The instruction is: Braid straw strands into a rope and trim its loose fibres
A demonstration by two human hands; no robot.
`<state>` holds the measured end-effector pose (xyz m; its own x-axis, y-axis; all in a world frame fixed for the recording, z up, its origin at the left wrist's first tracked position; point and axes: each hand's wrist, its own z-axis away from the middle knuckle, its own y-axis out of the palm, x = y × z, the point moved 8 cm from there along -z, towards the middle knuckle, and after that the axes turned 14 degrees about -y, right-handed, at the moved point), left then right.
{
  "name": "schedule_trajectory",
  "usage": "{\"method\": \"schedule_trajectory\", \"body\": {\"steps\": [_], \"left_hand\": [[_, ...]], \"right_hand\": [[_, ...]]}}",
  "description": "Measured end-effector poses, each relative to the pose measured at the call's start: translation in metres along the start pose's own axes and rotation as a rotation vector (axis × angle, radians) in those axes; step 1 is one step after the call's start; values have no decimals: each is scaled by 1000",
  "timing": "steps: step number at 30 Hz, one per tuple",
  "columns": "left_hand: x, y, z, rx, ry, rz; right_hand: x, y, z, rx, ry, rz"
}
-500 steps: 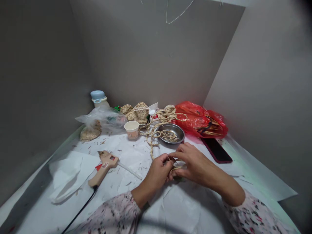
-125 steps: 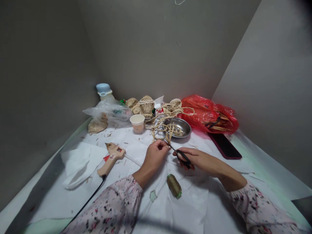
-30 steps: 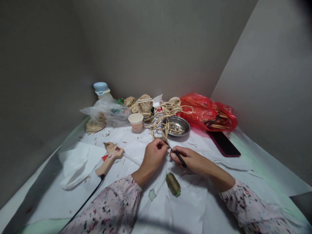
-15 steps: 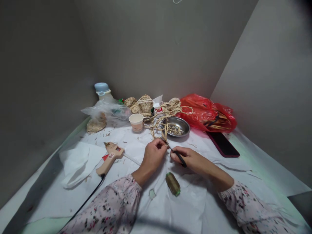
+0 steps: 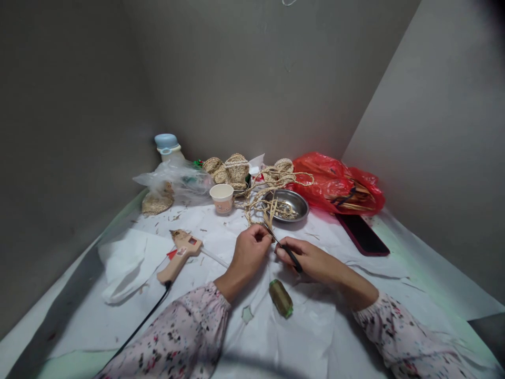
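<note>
Though unseen some seconds earlier, scissors (image 5: 292,258): gripped by right hand (image 5: 309,257), nearside of steel bowl (image 5: 302,209); blades at straw strands (image 5: 270,217), pinched by left hand (image 5: 251,247), likewise nearside; cutting stage, seemingly.

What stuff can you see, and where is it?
Scissors: 1, black, middle
Straw strands: several, tan, middle
Metal bowl: 1, silver, middle
Straw bits: many, tan, in bowl
Rope: count unclear, tan, beside bowl
Paper cup: 1, pinkish, left of bowl
Glue gun: 1, beige, left
Glue stick: 1, whitish, in gun
Cable: 1, black, left
Spool: 1, olive, front
Phone: 1, black, right
Red bag: 1, red, back right
Clear bag: 1, clear, back left
Bottle: 1, blue lid, back left
Woven pieces: several, tan, back
Crumpled sheet: 1, white, left
Table cover: 1, white, underneath
Walls: 3, grey, around
Left hand: 1, pinching strands
Right hand: 1, holding scissors
Sleeves: 2, pink, front
</note>
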<state>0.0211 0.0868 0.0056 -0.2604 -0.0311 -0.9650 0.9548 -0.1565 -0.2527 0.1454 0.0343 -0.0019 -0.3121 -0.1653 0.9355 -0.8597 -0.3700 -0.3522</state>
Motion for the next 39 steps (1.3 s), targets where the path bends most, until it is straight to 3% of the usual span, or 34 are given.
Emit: {"method": "schedule_trajectory", "body": {"steps": [6,12,20,25,39], "left_hand": [[1,1,-1,4,1,19],[-2,-3,1,-21,12,80],[8,13,-1,185,-98,371],[6,16,2,203,-91,339],[1,14,3,188,-44,248]], "right_hand": [[3,-1,1,-34,-24,-9],[1,5,3,-44,69,-181],[3,8,1,-30,20,-363],[-4,13,4,-14,83,-495],[3,17,6,22,73,-545]]}}
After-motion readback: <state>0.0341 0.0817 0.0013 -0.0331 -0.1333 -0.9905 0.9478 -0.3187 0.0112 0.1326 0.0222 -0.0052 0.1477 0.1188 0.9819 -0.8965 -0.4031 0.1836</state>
